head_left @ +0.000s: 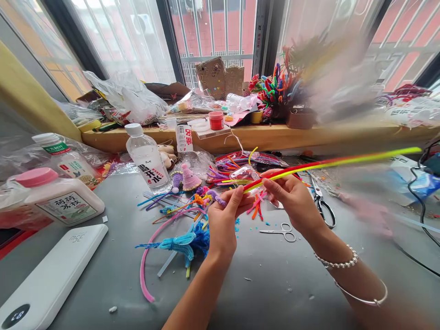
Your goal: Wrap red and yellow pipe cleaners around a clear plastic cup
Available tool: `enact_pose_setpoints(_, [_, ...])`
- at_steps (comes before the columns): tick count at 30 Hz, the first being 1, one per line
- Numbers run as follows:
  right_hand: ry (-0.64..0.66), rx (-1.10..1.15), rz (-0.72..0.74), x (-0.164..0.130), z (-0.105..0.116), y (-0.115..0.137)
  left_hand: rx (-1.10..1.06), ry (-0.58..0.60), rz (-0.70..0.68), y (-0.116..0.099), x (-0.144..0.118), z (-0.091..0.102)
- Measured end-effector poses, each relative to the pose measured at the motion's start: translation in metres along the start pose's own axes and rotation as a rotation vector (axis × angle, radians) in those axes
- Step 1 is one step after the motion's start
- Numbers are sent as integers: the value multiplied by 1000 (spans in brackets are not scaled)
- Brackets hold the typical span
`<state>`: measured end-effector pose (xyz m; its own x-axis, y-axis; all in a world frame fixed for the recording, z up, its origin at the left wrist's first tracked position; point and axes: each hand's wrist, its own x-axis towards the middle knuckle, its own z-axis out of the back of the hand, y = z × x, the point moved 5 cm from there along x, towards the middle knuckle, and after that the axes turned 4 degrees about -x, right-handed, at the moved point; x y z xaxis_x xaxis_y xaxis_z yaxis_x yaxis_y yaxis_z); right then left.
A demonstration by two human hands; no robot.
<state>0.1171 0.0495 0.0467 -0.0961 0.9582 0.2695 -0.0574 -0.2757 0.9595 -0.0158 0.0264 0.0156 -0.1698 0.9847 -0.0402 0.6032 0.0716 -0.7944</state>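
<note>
Pinching the red and yellow pipe cleaners together, left hand and right hand each keep a clenched grip, aligning their ends above the bench.

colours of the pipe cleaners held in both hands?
Red and yellow-green pipe cleaners, clearest in the head view.

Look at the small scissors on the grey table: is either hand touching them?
No. The small scissors lie untouched on the table, while both hands hold pipe cleaners above it.
</note>
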Motion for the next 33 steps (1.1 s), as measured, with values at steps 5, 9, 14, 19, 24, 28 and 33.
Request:
enact_pose_setpoints(5, [-86,255,-38,0,2,-2,25,35,22,3,-3,-3])
enact_pose_setpoints(9, [-101,311,-43,1,2,-3,50,27,17,2,-2,-3])
enact_pose_setpoints(14, [-116,323,-23,1,4,-5,66,34,11,2,-1,-3])
enact_pose_setpoints(19, [-109,320,-18,1,5,-4,61,48,15,2,-2,-3])
enact_pose_setpoints(24, [-87,300,-5,0,4,-1,31,67,3,0,-3,-4])
enact_pose_setpoints(28, [-26,256,10,-1,1,0,58,75,2,0,-3,-5])
enact_pose_setpoints(33, [-5,215,16,-2,0,0,101,42,2,0,-2,-3])
